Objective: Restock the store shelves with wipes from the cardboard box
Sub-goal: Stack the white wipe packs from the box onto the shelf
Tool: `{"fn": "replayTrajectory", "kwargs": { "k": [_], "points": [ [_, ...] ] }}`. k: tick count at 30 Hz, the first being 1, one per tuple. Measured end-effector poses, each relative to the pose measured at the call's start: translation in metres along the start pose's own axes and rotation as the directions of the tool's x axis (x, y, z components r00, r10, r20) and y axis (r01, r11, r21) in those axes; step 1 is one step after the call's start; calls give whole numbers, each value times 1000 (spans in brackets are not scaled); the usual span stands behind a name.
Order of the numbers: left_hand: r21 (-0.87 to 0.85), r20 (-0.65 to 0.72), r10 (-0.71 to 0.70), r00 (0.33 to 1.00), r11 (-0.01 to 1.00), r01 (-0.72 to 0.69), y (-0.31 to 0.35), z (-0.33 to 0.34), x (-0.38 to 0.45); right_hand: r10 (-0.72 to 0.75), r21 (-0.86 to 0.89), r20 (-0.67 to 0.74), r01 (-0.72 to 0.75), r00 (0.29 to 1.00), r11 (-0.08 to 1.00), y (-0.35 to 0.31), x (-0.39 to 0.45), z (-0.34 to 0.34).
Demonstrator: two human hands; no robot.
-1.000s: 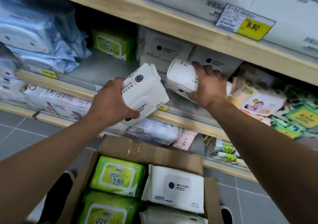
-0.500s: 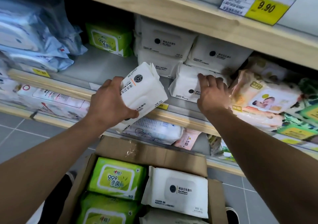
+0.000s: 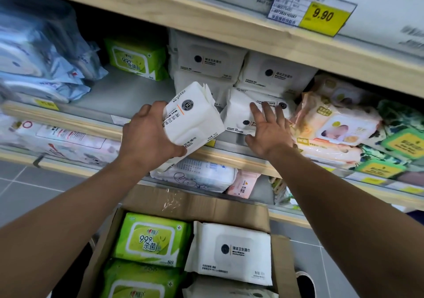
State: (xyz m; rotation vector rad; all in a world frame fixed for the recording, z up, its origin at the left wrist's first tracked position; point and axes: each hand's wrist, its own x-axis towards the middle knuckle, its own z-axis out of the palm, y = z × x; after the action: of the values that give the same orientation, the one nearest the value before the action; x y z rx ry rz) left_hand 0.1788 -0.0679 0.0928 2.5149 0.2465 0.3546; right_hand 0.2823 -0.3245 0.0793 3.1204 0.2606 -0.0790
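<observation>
1. The left hand (image 3: 149, 144) gripped a white pack (image 3: 191, 119), tilted, just before the shelf (image 3: 128, 96).
2. The right hand (image 3: 267, 135), fingers spread, pressed flat on a shelved pack (image 3: 243, 112).
3. Packs looked soft, light and slick; best gripped across the body.
4. More lay in the box (image 3: 281, 258).

My right hand (image 3: 267, 135) has let the white pack (image 3: 243, 114) settle on the shelf (image 3: 128, 96), fingers now spread, seemingly barely touching.

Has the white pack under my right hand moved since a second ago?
Yes. The white pack went from lifted to lying on the shelf, below the stacked packs.
</observation>
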Motion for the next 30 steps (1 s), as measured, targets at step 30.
{"fn": "replayTrajectory", "kwargs": {
  "k": [30],
  "points": [
    [444,29,275,961,858,-259,29,108,120,-55,152,-394,124,917,981,-2,12,22]
  ]
}}
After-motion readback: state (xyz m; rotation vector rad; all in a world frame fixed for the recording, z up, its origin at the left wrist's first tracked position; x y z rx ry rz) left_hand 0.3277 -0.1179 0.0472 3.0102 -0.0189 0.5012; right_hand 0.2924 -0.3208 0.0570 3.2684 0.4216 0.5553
